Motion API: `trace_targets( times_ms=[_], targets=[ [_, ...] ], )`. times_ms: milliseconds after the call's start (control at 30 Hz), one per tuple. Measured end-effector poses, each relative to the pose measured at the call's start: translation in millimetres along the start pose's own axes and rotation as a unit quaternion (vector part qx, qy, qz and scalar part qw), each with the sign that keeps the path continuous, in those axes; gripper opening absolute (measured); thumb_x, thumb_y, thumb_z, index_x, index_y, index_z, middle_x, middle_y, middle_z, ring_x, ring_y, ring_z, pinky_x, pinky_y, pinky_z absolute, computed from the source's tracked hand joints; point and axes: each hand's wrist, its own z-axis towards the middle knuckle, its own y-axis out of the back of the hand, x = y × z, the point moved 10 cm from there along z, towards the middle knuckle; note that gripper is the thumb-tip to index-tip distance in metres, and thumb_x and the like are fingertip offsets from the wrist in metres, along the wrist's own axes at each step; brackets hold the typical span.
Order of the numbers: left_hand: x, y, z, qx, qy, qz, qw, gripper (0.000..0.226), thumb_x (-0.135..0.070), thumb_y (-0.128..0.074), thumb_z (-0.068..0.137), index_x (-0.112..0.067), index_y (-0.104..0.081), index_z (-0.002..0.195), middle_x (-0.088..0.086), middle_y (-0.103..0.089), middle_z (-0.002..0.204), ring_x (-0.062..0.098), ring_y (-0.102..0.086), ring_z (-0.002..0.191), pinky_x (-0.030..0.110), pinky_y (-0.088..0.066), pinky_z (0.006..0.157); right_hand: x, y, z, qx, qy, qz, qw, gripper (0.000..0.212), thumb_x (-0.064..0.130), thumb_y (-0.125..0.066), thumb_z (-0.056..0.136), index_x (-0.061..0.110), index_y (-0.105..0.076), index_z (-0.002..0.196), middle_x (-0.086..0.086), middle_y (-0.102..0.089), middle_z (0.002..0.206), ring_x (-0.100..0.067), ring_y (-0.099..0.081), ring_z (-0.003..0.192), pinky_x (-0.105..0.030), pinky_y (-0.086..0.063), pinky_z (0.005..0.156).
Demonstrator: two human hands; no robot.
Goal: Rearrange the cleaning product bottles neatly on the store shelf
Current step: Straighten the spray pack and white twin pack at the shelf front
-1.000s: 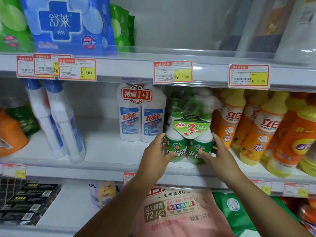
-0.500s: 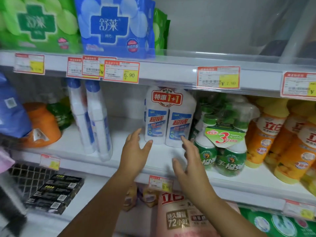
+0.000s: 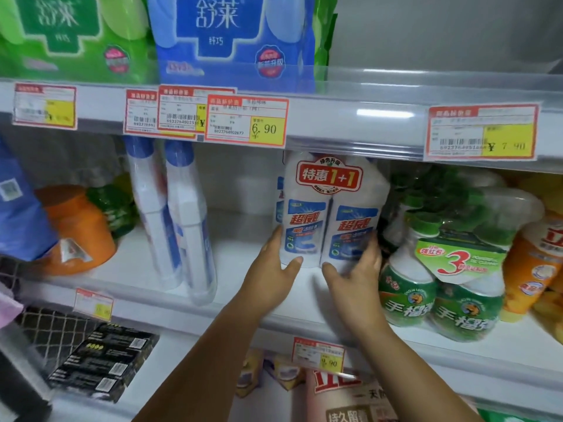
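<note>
A shrink-wrapped twin pack of white cleaner bottles with a red "1+1" label stands on the middle shelf. My left hand grips its lower left side and my right hand grips its lower right side. To the right stands a wrapped pack of green spray bottles with a "3" tag. Two tall white bottles with blue caps lean at the left.
Orange dish-soap bottles crowd the far right. An orange jug and a blue bag sit at far left. Price tags line the upper shelf edge; tissue packs lie above. Black boxes and laundry bags are below.
My hands let go of the green spray pack, moved left and closed on the white twin pack. The camera view shifted left and closer.
</note>
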Motion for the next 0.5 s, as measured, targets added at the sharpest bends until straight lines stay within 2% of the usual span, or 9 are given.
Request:
trace_targets(
  times_ms=[233, 367, 500],
  targets=[
    [9.4, 8.6, 3.6, -0.02, 0.013, -0.029, 0.999, 0.057, -0.024, -0.05, 0.095, -0.039, -0.023, 0.142, -0.012, -0.04, 0.145, 0.012, -0.042, 0.13, 0.028, -0.034, 0.102, 0.5, -5.0, -0.1, 0.051, -0.002, 0.004, 0.999, 0.092, 0.008, -0.065, 0.083, 0.023, -0.006, 0.152, 0.005, -0.012, 0.156, -0.011, -0.016, 0.143, -0.023, -0.015, 0.113],
    [16.9, 16.6, 4.1, -0.027, 0.033, -0.049, 0.998, 0.058, -0.025, -0.048, 0.096, -0.041, -0.018, 0.143, -0.014, -0.036, 0.147, 0.012, -0.039, 0.132, 0.024, -0.031, 0.098, 0.6, -15.9, -0.4, 0.099, -0.016, 0.02, 0.995, 0.089, 0.011, -0.063, 0.086, 0.031, -0.006, 0.151, 0.01, -0.013, 0.157, -0.011, -0.02, 0.143, -0.034, -0.019, 0.118],
    [21.5, 17.1, 5.9, -0.015, 0.052, -0.07, 0.996, 0.063, -0.026, -0.046, 0.097, -0.042, -0.009, 0.145, -0.014, -0.027, 0.151, 0.014, -0.031, 0.136, 0.025, -0.027, 0.099, 2.1, -24.0, 0.9, 0.134, -0.016, 0.006, 0.991, 0.086, 0.013, -0.061, 0.088, 0.027, -0.005, 0.152, 0.009, -0.009, 0.157, -0.011, -0.018, 0.143, -0.031, -0.018, 0.117]
  ],
)
